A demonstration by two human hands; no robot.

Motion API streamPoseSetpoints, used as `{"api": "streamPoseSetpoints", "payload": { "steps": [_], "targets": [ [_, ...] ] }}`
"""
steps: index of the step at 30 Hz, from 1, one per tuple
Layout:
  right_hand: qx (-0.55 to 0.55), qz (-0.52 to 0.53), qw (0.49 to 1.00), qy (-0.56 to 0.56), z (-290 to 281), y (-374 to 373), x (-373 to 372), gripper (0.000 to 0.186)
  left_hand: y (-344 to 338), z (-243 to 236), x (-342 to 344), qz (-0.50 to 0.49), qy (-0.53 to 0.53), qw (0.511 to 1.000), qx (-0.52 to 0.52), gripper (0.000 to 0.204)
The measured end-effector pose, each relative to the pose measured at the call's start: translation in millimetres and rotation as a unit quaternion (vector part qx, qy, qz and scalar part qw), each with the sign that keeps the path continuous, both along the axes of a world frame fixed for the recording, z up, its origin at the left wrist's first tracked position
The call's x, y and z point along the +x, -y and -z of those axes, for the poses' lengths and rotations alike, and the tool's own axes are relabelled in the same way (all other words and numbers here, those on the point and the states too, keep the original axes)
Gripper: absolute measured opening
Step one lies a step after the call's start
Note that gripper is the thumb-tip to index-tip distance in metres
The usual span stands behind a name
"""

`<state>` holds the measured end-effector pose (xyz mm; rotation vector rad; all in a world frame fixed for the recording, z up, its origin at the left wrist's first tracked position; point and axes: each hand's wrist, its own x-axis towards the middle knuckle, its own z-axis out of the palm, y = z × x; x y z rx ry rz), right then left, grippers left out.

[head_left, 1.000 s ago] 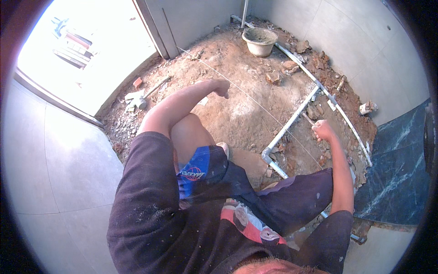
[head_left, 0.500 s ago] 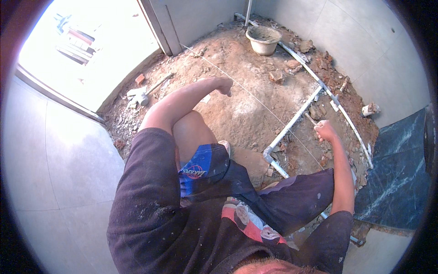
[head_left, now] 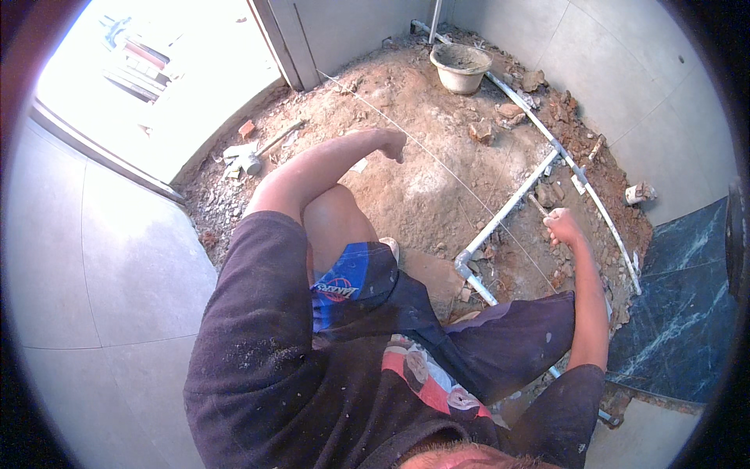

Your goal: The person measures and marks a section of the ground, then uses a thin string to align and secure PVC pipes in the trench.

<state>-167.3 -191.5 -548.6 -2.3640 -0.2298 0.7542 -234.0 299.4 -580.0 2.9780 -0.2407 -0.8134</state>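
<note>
My left forearm rests across my raised left knee. The left hand [head_left: 393, 145] droops from the wrist over the bare soil, beside a taut thin string [head_left: 437, 162]. Its fingers are bunched and mostly hidden, and nothing shows in them. To the right, my right hand [head_left: 564, 227] is closed around a short, thin stick-like tool [head_left: 538, 205], whose tip points up and left toward a few stones [head_left: 548, 192]. The kind of tool cannot be made out. Close by lies a white pipe [head_left: 512, 205], ending at a grey elbow [head_left: 462, 262].
A bucket of grey mix [head_left: 461, 70] stands at the back. A longer white pipe [head_left: 531, 116] runs along the right wall. A hammer [head_left: 248, 162] and a brick piece [head_left: 248, 128] lie near the doorway. Dark marbled tiles [head_left: 676, 293] are at right.
The whole view has shifted a little, so the room appears slightly farther right. Both hands keep nearly the same pose, the right still gripping the stick-like tool.
</note>
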Motion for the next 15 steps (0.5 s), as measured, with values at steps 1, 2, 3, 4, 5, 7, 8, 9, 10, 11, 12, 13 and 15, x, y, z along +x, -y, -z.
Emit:
{"api": "streamPoseSetpoints", "payload": {
  "steps": [1,2,3,4,5,7,8,9,10,11,12,13,15],
  "targets": [
    [0.001,0.000,1.000,-0.002,0,-2,0,0.013,-2,1,0,-0.014,0.001,1.000,0.002,0.045],
    [0.003,-0.002,1.000,-0.001,-1,-4,-1,0.013,-5,2,-1,-0.005,-0.007,1.000,0.004,0.047],
    [0.002,-0.001,1.000,0.000,-1,-3,0,0.014,-4,1,0,0.007,-0.015,1.000,0.002,0.049],
    [0.001,0.000,1.000,0.001,-1,-1,0,0.014,-2,-1,1,0.019,-0.022,1.000,0.001,0.052],
    [0.000,0.000,1.000,-0.002,-1,0,0,0.014,-1,-1,1,0.018,-0.018,1.000,-0.004,0.052],
    [0.000,-0.004,1.000,-0.006,-2,0,0,0.014,-3,0,-1,0.013,-0.010,1.000,-0.011,0.052],
    [-0.005,-0.005,1.000,-0.007,-3,0,0,0.014,-3,1,-1,0.013,0.000,1.000,-0.004,0.050],
    [-0.009,-0.006,1.000,-0.008,-2,0,0,0.015,-2,3,0,0.013,0.009,1.000,0.003,0.048],
    [-0.014,-0.006,1.000,-0.009,-2,0,1,0.015,-2,5,1,0.013,0.018,1.000,0.011,0.046],
    [-0.014,-0.008,1.000,-0.008,-2,1,1,0.015,-2,6,3,0.009,0.012,1.000,0.012,0.046],
    [-0.013,-0.010,1.000,-0.007,-2,1,1,0.015,-3,9,5,0.006,0.005,1.000,0.013,0.046],
    [-0.013,-0.012,1.000,-0.006,-2,2,1,0.015,-4,11,7,0.002,-0.002,1.000,0.014,0.046],
    [-0.011,-0.006,1.000,-0.002,-3,1,0,0.015,-9,18,8,0.011,-0.001,1.000,-0.008,0.049]
  ]
}}
